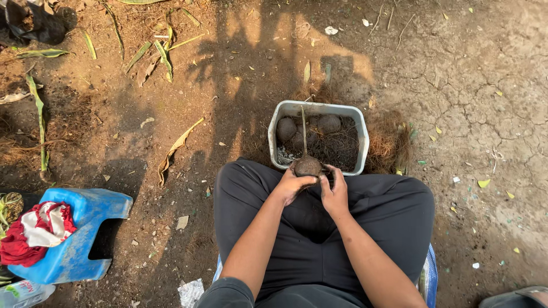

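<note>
Here, seen from the head camera, a seated person in dark trousers holds a round, soil-covered ball (307, 166) with a thin stem rising from it, just above the knees. The left hand (292, 183) is wrapped around the ball's left and lower side, fingers curled shut on it. The right hand (335, 191) presses against the ball's right side, its fingers narrow and bent; whether it also pinches something dark is too small to tell.

Just beyond the ball, touching the far edge of the lap, stands a pale grey rectangular tub (318, 108) on the bare earth, holding dark fibrous soil and more round soil balls (286, 129) at its far left. Brown fibre (388, 140) lies heaped on the ground against its right side.

At the near left sits a blue plastic stool (85, 234) tipped on its side, with a red and white cloth (35, 231) bundled on it. A clear plastic bottle (23, 294) with a pale label lies at the near left corner. Dry leaves (177, 147) are scattered over the ground to the far left.
</note>
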Demonstrator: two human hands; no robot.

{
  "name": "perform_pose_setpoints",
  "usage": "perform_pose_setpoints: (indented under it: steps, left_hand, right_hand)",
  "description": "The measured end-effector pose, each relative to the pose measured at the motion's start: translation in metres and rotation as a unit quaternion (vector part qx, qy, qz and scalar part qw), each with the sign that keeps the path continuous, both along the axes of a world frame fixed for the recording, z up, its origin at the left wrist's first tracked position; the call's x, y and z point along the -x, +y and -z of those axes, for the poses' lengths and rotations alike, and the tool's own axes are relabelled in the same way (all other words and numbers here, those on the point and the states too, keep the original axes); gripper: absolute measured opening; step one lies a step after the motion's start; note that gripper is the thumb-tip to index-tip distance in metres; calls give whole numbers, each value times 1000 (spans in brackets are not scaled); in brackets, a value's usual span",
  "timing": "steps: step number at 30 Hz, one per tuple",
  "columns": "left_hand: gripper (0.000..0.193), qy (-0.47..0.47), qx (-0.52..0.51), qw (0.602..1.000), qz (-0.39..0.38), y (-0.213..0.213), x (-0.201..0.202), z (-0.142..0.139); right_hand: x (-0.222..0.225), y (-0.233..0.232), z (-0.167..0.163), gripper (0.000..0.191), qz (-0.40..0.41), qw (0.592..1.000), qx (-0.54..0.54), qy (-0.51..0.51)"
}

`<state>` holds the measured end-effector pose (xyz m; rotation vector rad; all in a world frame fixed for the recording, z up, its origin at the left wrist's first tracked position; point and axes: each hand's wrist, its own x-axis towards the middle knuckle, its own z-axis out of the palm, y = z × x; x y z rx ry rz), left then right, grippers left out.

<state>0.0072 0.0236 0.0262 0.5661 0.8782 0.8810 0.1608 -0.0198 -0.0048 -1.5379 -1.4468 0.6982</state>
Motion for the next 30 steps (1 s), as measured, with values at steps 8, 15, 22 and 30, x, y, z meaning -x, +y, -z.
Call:
perform_pose_setpoints:
  steps: [8, 15, 22, 30]
  left_hand:
    - [71, 26, -28, 999, 4, -2, -1, 2]
    - [72, -25, 4, 999, 21, -2, 3, -3]
    - [54, -29, 97, 995, -22, 2, 1, -3]
    - [56, 20, 99, 993, -52, 0, -3, 0]
  right_hand:
    - [-1, -1, -2, 37, -1, 1000, 12, 9]
    - [0, 0, -2, 33, -10, 998, 5, 54]
    - [1, 0, -3, 43, -21, 999, 16, 19]
    - [1, -1, -7, 48, -13, 998, 35, 55]
